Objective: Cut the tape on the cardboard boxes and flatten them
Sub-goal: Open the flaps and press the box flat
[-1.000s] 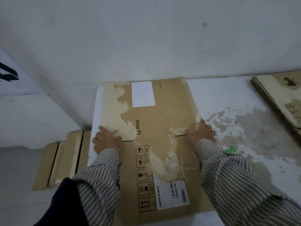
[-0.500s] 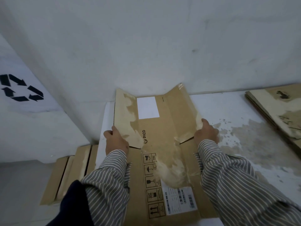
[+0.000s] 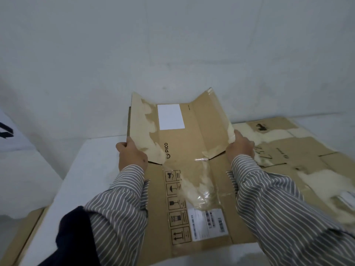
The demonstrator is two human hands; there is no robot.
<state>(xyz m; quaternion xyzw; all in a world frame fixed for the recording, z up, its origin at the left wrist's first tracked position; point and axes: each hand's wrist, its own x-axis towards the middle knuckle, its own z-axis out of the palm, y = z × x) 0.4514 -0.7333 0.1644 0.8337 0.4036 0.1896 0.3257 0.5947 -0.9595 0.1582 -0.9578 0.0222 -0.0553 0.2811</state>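
A flattened brown cardboard box (image 3: pixel 192 150) with a white label, torn patches and printed shipping marks is lifted above the white table (image 3: pixel 92 160), its far side flaps bent upward. My left hand (image 3: pixel 130 154) grips its left edge near the flap slit. My right hand (image 3: pixel 240 148) grips the right edge at the opposite slit. Shiny tape remnants (image 3: pixel 201 159) cling to the middle of the box. Both striped sleeves cover the near part of the cardboard.
More flattened cardboard (image 3: pixel 299 154) lies on the table to the right, partly under the held box. A white wall (image 3: pixel 172 54) stands close behind. Another cardboard piece (image 3: pixel 23 237) sits low at the left, beside the table's edge.
The box went from lying pressed flat under both hands to being gripped at its edges and lifted, flaps bending up. It has shifted right toward the other flattened cardboard.
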